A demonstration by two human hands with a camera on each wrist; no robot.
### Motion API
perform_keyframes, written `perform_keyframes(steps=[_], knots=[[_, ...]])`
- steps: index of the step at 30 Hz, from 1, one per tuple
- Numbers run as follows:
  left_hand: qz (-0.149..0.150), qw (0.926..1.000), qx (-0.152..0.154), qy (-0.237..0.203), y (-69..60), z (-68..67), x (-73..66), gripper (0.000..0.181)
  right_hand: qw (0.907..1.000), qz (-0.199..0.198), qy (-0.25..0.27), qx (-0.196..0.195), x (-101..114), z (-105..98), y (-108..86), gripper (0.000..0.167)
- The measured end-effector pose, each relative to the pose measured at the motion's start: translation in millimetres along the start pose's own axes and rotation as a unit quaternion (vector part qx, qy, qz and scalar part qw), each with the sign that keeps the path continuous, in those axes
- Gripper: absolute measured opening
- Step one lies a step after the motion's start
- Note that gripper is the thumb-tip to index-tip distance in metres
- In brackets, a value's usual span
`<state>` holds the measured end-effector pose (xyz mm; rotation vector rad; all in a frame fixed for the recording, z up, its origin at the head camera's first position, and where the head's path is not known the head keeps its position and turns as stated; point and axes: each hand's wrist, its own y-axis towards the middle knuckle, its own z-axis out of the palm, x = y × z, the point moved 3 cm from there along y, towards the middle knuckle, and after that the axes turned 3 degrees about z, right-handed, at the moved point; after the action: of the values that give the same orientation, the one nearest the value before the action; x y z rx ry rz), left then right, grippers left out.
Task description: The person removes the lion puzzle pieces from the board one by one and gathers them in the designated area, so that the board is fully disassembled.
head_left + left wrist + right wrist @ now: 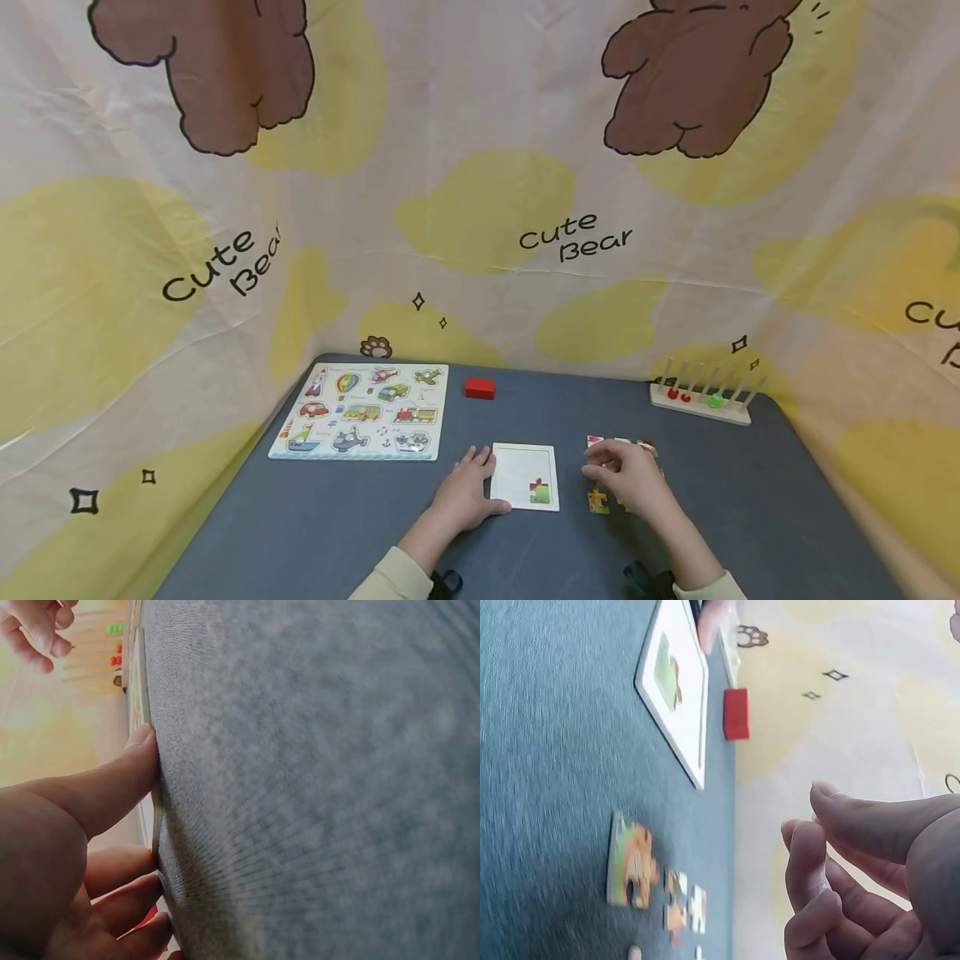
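My left hand (467, 493) rests at the left edge of a white puzzle tray (517, 467), fingers extended. In the left wrist view, the thumb (120, 784) touches the tray's edge. A green and red puzzle piece (539, 492) lies in the tray's lower right corner. Over loose pieces to the right hovers my right hand (632, 477), fingers loosely bent, thumb near the index finger. Nothing shows between them in the right wrist view. Below it lies a green and orange piece (632, 864) with an animal picture; the hand partly hides the other pieces in the head view.
A picture puzzle board (375, 400) with vehicles lies at the back left. Beside it sits a red block (480, 388). A peg rack (701, 406) with red and green beads stands at the back right, before the patterned curtain (465, 208).
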<state>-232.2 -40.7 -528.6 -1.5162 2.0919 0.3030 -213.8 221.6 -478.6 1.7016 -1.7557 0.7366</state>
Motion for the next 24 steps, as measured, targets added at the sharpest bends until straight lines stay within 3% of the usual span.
perform_keyframes(steps=[12, 18, 24], knots=[[0.002, 1.0000, 0.000, 0.008, 0.2, 0.3, -0.2, 0.086, 0.9968, -0.036, 0.033, 0.064, 13, 37, -1.2, 0.017], [0.001, 1.0000, 0.003, 0.002, -0.1, 1.2, 1.0, 0.086, 0.9932, -0.068, 0.021, 0.092, 13, 58, 1.4, 0.018], [0.005, 1.0000, 0.002, 0.000, -1.2, -1.2, -0.4, 0.086, 0.9927, -0.066, -0.002, 0.101, 13, 70, 5.5, 0.023]])
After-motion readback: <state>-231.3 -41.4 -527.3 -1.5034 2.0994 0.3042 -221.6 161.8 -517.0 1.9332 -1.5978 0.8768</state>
